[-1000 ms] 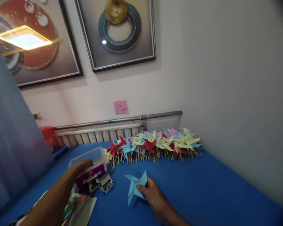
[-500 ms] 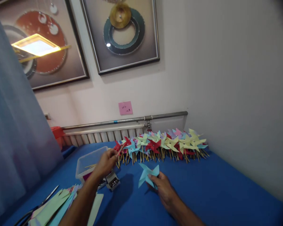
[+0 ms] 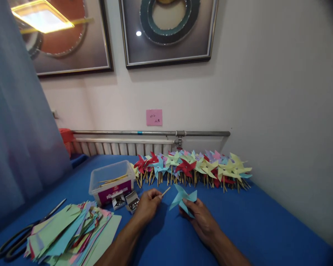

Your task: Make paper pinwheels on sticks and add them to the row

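My left hand (image 3: 150,203) is closed on a thin wooden stick (image 3: 165,191), whose tip points right toward a light blue paper pinwheel (image 3: 180,198). That pinwheel is pinched at its centre by my right hand (image 3: 198,218), thumb on the front. Stick and pinwheel are a small gap apart. Left of my left hand stand two small open boxes of shiny metal fasteners, a nearer box (image 3: 132,202) and another box (image 3: 118,201). Behind them is a clear plastic tub (image 3: 111,173) with several wooden sticks inside.
A dense row of finished pinwheels (image 3: 185,168) on sticks lies along the back. Coloured paper pieces (image 3: 63,232) are heaped at the front left beside black-handled scissors (image 3: 30,231). Behind the blue table (image 3: 252,229) run a metal pipe (image 3: 122,132) and a radiator.
My left hand has come down and right from near the tub and pinwheel row, bringing the stick close to the pinwheel. My right hand keeps its pinch. The camera view has tilted down.
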`<act>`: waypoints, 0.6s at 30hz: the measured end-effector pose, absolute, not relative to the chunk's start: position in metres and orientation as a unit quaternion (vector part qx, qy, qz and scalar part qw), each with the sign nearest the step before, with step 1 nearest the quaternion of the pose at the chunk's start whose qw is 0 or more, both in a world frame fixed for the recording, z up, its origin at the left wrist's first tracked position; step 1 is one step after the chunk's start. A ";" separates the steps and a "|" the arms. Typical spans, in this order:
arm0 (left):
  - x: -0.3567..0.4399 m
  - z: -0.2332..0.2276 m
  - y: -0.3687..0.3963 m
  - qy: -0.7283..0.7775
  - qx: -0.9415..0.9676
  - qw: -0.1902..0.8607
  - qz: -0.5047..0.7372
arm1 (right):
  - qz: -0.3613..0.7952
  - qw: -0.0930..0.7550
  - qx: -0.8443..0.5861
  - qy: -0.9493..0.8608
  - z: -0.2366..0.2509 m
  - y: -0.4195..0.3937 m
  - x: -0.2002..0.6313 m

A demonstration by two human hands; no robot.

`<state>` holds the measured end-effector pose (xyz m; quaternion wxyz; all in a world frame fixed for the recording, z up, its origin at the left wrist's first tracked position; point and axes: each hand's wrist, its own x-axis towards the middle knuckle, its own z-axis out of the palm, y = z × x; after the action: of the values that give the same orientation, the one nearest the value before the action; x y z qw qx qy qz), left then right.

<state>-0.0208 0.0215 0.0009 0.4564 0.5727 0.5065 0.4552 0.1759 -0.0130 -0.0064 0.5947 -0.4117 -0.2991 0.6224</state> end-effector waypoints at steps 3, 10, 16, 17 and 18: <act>-0.018 0.000 0.023 0.514 0.555 0.457 0.468 | 0.618 0.597 -0.415 -0.300 -0.006 -0.014 0.176; -0.019 0.003 0.022 0.477 0.442 0.577 0.493 | 0.622 0.591 -0.417 -0.298 -0.003 -0.017 0.175; -0.019 0.004 0.016 0.436 0.403 0.635 0.495 | 0.628 0.585 -0.417 -0.301 -0.005 -0.017 0.175; -0.019 0.004 0.016 0.435 0.406 0.637 0.490 | 0.627 0.587 -0.417 -0.297 -0.006 -0.017 0.174; -0.019 0.004 0.017 0.436 0.412 0.636 0.486 | 0.626 0.589 -0.418 -0.294 -0.006 -0.017 0.174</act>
<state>-0.0188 0.0166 0.0040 0.6360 0.4118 0.4359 0.4857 0.1744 -0.0169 -0.0061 0.5886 -0.4183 -0.2938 0.6264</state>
